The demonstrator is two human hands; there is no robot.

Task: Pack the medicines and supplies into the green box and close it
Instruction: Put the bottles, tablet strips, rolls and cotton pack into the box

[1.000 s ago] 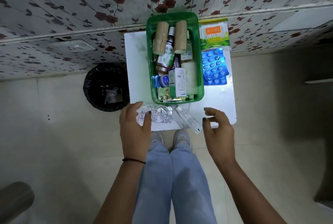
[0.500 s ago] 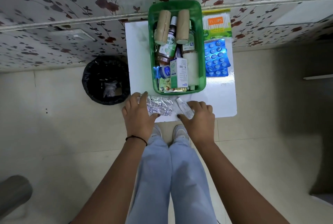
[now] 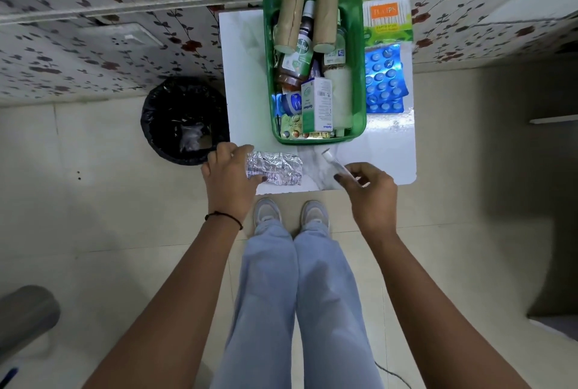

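The green box [image 3: 268,54] stands open on the white table [image 3: 242,75], filled with two bandage rolls, bottles and cartons. My left hand [image 3: 230,176] grips the left end of the silver foil tablet strips [image 3: 275,168] lying at the table's front edge. My right hand [image 3: 370,188] holds a white tube [image 3: 334,163] by its lower end, its cap pointing toward the box. A blue blister pack [image 3: 384,82] and a cotton swab packet [image 3: 387,21] lie to the right of the box.
A black-lined waste bin [image 3: 184,121] stands on the floor left of the table. Behind the table is a floral-patterned wall. My legs and shoes are just under the table's front edge. A grey object sits at the bottom left.
Both hands came down onto the table's front edge. My right hand closed on the white tube and lifted it to the right. My left hand took hold of the foil strips.
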